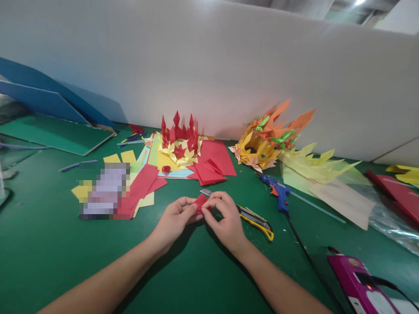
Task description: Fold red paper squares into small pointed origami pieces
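Observation:
Between my two hands is a small piece of red paper (200, 202), held above the green table. My left hand (178, 218) pinches it from the left, thumb on top. On the right, my right hand (225, 218) has its fingertips closed on the paper's near edge. Partly hidden behind the right hand lies a yellow and black box cutter (255, 221), its blade showing past the fingers. Beyond the hands stands a red and yellow paper crown (179, 141) on stacked sheets, with folded red paper (209, 172) and a small red paper flower (166, 169) in front.
A blue glue gun (278, 192) with a cord lies at right, near an orange paper crown (265, 144). A magenta power box (360, 279) sits at lower right. Red paper strips (140, 189) and a blurred-out object (106, 192) lie left. A white wall (203, 65) rises behind.

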A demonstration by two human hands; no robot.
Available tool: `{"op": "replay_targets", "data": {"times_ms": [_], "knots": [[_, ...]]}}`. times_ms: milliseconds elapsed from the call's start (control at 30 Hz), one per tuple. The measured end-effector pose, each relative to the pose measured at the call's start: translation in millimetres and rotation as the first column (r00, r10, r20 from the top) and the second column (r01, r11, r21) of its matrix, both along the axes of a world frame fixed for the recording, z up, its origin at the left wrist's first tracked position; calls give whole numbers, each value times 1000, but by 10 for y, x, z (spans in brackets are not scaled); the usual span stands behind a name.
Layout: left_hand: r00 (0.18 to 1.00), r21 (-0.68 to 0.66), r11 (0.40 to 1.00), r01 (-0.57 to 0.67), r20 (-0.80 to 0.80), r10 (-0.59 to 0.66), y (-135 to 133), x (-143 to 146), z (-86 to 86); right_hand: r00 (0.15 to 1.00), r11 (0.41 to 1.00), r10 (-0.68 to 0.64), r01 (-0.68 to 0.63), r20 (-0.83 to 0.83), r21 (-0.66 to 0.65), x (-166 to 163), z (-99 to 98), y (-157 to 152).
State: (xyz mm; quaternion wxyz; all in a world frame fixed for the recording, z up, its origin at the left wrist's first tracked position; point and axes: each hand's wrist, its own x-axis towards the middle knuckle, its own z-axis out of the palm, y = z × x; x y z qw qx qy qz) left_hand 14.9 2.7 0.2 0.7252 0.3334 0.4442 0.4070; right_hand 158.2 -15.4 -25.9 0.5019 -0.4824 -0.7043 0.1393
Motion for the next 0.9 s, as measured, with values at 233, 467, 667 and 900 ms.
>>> {"op": "replay_targets", "data": {"times_ms": [233, 467, 667, 900], "knots": [[1000, 6, 1000, 5, 16, -5, -23, 17, 6, 993, 998, -10, 3, -120, -57, -10, -29, 8], [998, 39, 998, 49, -48, -47, -33, 7, -39, 944, 982, -2, -61, -330, -180, -31, -63, 21], [996, 49, 999, 20, -91, -15, -28, 13, -38, 899, 957, 16, -141, -437, -255, -38, -78, 40], [987, 147, 989, -19, -154, 42, -4, -11, 9, 877, 932, 12, -184, -481, -313, -2, -53, 46]]}}
